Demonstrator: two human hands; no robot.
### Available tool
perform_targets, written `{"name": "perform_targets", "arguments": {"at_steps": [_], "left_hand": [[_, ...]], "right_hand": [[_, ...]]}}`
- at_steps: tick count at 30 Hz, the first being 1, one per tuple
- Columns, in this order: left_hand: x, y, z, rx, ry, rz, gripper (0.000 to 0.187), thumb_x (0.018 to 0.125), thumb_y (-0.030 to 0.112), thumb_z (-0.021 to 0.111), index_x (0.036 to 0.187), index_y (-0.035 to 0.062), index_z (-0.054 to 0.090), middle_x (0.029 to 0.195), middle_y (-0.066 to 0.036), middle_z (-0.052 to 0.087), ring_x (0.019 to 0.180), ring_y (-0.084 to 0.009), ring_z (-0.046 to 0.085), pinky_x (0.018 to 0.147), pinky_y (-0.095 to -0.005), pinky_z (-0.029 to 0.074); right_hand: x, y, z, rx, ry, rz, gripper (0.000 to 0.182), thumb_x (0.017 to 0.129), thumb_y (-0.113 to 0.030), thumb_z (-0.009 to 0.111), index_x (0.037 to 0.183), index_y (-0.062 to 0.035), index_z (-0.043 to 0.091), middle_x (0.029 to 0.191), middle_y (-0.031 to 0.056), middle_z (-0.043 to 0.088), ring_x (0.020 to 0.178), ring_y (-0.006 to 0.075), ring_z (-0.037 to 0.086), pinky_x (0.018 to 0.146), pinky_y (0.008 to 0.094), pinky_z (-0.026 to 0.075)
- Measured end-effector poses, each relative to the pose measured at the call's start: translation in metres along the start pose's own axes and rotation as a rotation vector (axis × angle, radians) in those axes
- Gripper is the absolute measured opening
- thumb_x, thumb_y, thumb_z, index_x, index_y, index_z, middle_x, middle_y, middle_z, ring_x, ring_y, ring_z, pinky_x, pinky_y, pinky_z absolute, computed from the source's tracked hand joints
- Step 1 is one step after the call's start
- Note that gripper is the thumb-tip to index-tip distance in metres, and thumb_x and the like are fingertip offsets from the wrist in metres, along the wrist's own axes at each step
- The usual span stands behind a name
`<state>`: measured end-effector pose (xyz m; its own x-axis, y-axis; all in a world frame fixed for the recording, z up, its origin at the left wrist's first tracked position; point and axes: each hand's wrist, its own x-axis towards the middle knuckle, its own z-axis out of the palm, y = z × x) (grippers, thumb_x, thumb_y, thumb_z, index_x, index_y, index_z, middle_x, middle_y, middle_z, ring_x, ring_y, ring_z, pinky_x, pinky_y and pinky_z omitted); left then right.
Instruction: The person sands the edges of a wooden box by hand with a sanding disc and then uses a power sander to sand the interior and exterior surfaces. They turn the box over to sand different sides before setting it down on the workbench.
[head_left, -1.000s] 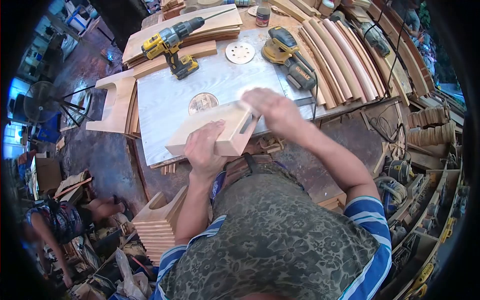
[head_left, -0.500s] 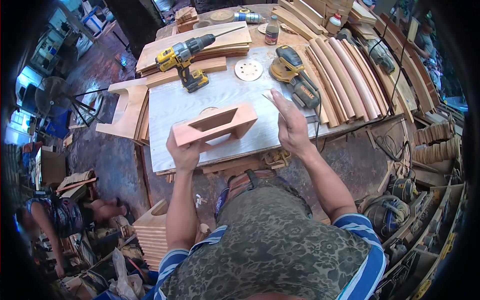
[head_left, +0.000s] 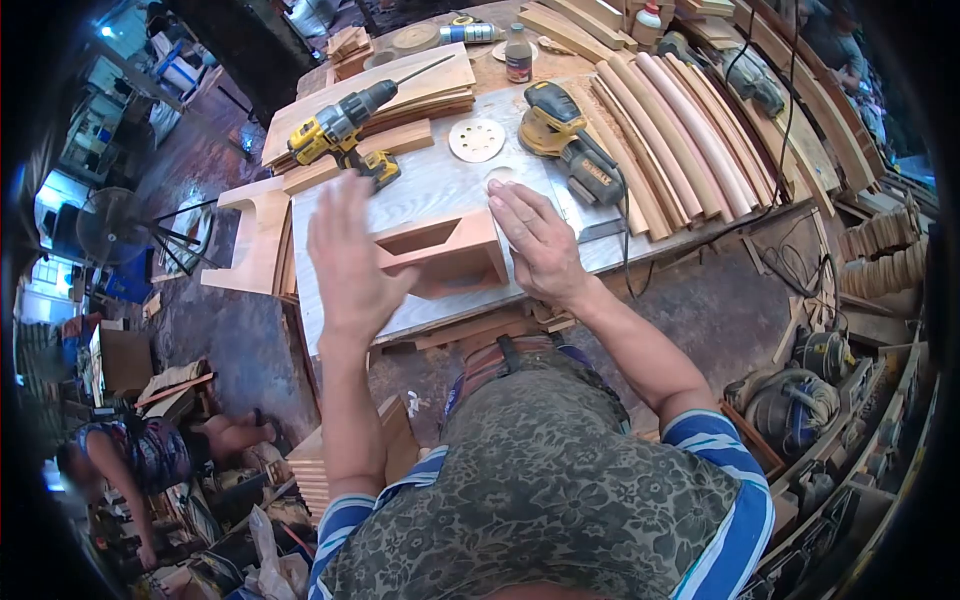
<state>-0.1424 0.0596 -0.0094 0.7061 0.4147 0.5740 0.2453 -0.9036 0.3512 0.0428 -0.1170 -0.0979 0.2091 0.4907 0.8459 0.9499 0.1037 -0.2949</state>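
Note:
An open, box-like wooden piece (head_left: 450, 275) rests on the pale board over the workbench, its hollow middle showing. At its left end, my left hand (head_left: 352, 265) is open, fingers stretched up and slightly blurred, holding nothing. My right hand (head_left: 540, 250) is at the right end of the wooden piece, its fingers together. A pale, thin piece of sandpaper (head_left: 500, 177) shows at those fingertips; the rest is hidden under the hand. Beyond the hands lie a yellow-black cordless drill (head_left: 345, 130), a round sanding disc with holes (head_left: 477, 140) and a corded sander (head_left: 570, 140).
Curved wooden slats (head_left: 675, 135) line the bench's right side. Flat boards (head_left: 370, 105) are stacked behind the drill, near a dark glass bottle (head_left: 518, 55). A cut wooden panel (head_left: 250, 235) juts out left. A fan (head_left: 115, 225) and another person (head_left: 150, 455) are at left.
My left hand has let go of the wooden piece, which now rests on the board. My right hand has moved left to its right end. The view has shifted slightly.

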Motion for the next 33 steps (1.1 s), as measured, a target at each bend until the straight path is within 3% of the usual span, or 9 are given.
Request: {"name": "perform_targets", "arguments": {"at_steps": [2,3,4,6,9,14,19,23,33], "left_hand": [[0.008,0.024,0.009,0.309,-0.311,0.158,0.098,0.070,0.027,0.094,0.153,0.0070,0.046,0.155,-0.018,0.050,0.147,-0.0381,0.045,0.121,-0.0517,0.038],[0.014,0.033,0.019,0.323,-0.399,0.129,0.077,0.070,0.030,0.092,0.137,0.0089,0.059,0.136,-0.014,0.066,0.131,-0.0329,0.061,0.111,-0.0494,0.047],[0.023,0.033,0.025,0.329,-0.392,0.110,0.077,0.070,0.030,0.092,0.137,0.0089,0.059,0.136,-0.014,0.066,0.131,-0.0329,0.061,0.111,-0.0494,0.047],[0.042,0.029,0.033,0.367,-0.508,-0.025,0.050,0.074,0.025,0.087,0.116,0.0094,0.065,0.109,-0.011,0.073,0.107,-0.0331,0.070,0.095,-0.0491,0.054],[0.053,0.019,0.041,0.402,-0.427,0.038,0.037,0.076,0.023,0.085,0.106,0.0098,0.065,0.101,-0.011,0.074,0.095,-0.0334,0.073,0.083,-0.0487,0.058],[0.067,0.009,0.053,0.418,-0.419,-0.008,0.035,0.078,0.022,0.084,0.107,0.0111,0.067,0.103,-0.012,0.074,0.095,-0.0351,0.073,0.083,-0.0493,0.058],[0.069,0.012,0.052,0.454,-0.393,0.022,0.028,0.080,0.025,0.084,0.097,0.0095,0.069,0.094,-0.012,0.077,0.090,-0.0327,0.076,0.078,-0.0465,0.060],[0.073,0.006,0.057,0.420,-0.412,-0.021,0.034,0.078,0.023,0.084,0.105,0.0109,0.067,0.099,-0.013,0.076,0.093,-0.0361,0.074,0.081,-0.0492,0.058],[0.075,0.006,0.056,0.409,-0.432,-0.041,0.027,0.078,0.018,0.081,0.101,0.0115,0.069,0.098,-0.012,0.076,0.093,-0.0356,0.074,0.081,-0.0488,0.058]], "right_hand": [[0.000,0.002,0.003,0.013,-0.027,-0.008,0.059,0.084,0.001,0.068,0.142,-0.0024,0.061,0.146,0.0169,0.064,0.121,0.0432,0.065,0.099,0.0472,0.058],[0.002,0.005,0.002,0.026,-0.037,-0.020,0.059,0.084,0.001,0.068,0.142,-0.0024,0.061,0.146,0.0169,0.064,0.121,0.0432,0.065,0.099,0.0472,0.058],[0.004,0.008,0.001,0.017,-0.035,-0.026,0.059,0.084,0.001,0.067,0.142,-0.0024,0.061,0.146,0.0163,0.063,0.121,0.0435,0.065,0.099,0.0476,0.058],[0.008,0.014,0.004,0.016,-0.031,-0.038,0.060,0.083,0.001,0.067,0.143,-0.0025,0.061,0.147,0.0156,0.063,0.121,0.0437,0.065,0.099,0.0480,0.058],[0.014,0.027,0.009,0.021,-0.024,-0.092,0.058,0.084,-0.001,0.067,0.142,-0.0028,0.061,0.146,0.0155,0.064,0.121,0.0444,0.064,0.100,0.0485,0.057],[0.037,0.051,0.019,0.041,-0.039,-0.144,0.055,0.084,-0.002,0.066,0.139,-0.0057,0.064,0.144,0.0133,0.065,0.126,0.0436,0.060,0.105,0.0531,0.052],[0.034,0.058,0.029,0.189,0.003,-0.115,0.059,0.082,0.002,0.062,0.140,-0.0072,0.064,0.146,0.0116,0.065,0.127,0.0445,0.059,0.109,0.0567,0.048],[0.041,0.074,0.032,0.168,-0.049,-0.149,0.059,0.082,0.001,0.063,0.140,-0.0103,0.066,0.149,0.0081,0.064,0.132,0.0452,0.057,0.112,0.0624,0.042],[0.039,0.076,0.034,0.168,-0.011,-0.178,0.053,0.083,-0.003,0.069,0.135,-0.0103,0.068,0.143,0.0089,0.067,0.130,0.0410,0.059,0.110,0.0588,0.045]]}}
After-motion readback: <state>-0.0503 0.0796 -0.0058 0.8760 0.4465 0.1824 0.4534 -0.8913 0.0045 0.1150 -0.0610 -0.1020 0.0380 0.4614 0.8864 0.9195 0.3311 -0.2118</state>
